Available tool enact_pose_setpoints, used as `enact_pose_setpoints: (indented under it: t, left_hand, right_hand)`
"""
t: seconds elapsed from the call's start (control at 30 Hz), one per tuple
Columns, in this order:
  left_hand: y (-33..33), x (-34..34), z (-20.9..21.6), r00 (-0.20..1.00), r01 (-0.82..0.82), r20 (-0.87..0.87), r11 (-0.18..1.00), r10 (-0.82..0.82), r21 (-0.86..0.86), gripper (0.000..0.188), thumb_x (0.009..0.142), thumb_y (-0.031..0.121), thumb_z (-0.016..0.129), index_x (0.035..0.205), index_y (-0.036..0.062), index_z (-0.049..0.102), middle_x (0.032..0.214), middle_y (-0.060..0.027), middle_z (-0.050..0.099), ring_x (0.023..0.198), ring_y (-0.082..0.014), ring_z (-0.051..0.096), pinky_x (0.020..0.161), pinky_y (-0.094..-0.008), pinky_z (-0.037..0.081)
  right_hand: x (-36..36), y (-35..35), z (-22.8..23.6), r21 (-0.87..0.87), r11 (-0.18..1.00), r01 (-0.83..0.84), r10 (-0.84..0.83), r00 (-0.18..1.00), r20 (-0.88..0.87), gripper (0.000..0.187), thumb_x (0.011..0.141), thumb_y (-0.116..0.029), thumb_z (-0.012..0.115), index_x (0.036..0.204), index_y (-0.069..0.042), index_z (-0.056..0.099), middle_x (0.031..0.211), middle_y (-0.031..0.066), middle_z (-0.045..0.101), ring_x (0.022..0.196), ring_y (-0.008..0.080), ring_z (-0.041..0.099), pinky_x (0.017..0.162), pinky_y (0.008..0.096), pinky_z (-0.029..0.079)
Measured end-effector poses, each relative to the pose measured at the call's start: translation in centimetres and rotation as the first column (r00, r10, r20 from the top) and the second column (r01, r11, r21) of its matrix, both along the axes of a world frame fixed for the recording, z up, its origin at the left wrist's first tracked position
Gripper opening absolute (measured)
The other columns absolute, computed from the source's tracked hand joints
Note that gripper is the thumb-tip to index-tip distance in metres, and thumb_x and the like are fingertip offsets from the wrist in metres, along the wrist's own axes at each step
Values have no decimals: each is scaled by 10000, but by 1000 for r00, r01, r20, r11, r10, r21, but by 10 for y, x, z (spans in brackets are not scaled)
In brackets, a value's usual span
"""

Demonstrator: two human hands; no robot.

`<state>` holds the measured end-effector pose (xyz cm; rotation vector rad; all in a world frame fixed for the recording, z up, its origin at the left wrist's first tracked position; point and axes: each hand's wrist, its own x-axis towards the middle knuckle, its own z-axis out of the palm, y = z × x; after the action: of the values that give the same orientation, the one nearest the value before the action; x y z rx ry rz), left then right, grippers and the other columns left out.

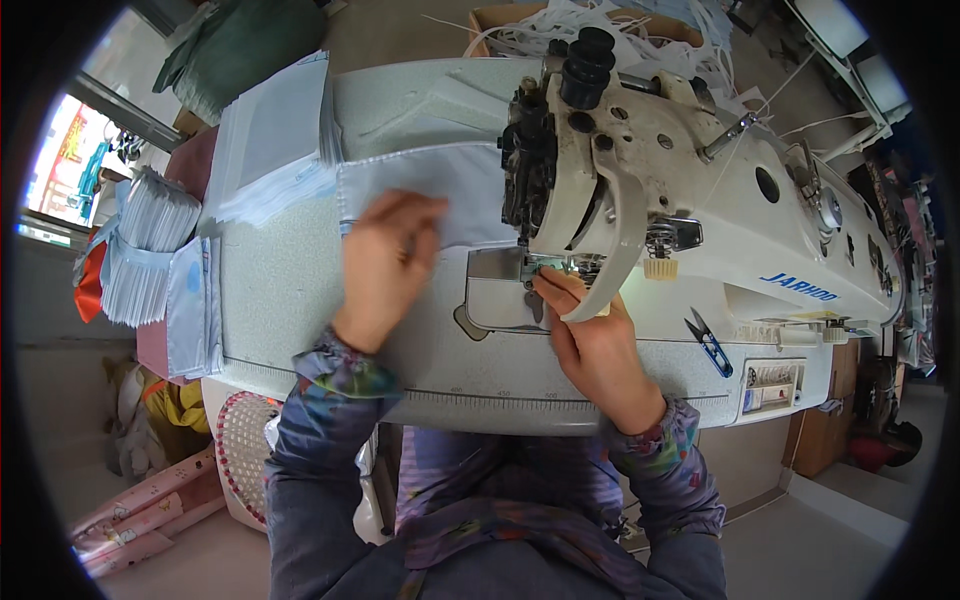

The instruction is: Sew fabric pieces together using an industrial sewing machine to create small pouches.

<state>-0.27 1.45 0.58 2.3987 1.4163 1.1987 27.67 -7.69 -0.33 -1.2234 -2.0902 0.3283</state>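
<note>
A white industrial sewing machine (660, 170) stands on a speckled grey table (290, 300). At its needle area, beside the metal plate (500, 265), my right hand (600, 345) has its fingers drawn together. What they pinch, if anything, is hidden. A pale blue fabric piece (440, 180) with stitched edges lies flat to the left of the machine head, its right end passing behind it. Over the fabric's near left part is my left hand (390, 270), smeared by motion with its fingers partly curled. Whether it touches the fabric or holds anything is unclear.
Stacked pale fabric pieces (270, 135) lie at the table's back left. Bundled folded pieces (150, 245) sit beyond its left edge. Blue-handled thread snips (710, 345) rest right of my right hand. A box of white strips (600, 25) stands behind the table.
</note>
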Motion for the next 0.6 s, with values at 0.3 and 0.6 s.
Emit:
enact_pose_setpoints:
  t: [0.3,0.6]
  left_hand:
    - [-18,-77,-5,791,-17,523,866,318,-500,248,1033,-25,721,1249,74,792,969,50,691,742,-45,544,630,-246,468]
    - [-166,-220,11,328,-786,808,616,489,-54,213,1084,76,706,1266,0,784,953,4,703,785,-42,566,689,-219,461]
  right_hand:
    - [-11,-1,-4,-50,999,-13,13,1000,-8,381,937,74,630,1301,23,734,1359,221,730,1207,454,707,1047,472,562]
    - [-10,-7,-4,-40,999,-27,27,999,20,364,975,53,631,1328,46,719,1395,206,706,1247,410,650,1112,457,502]
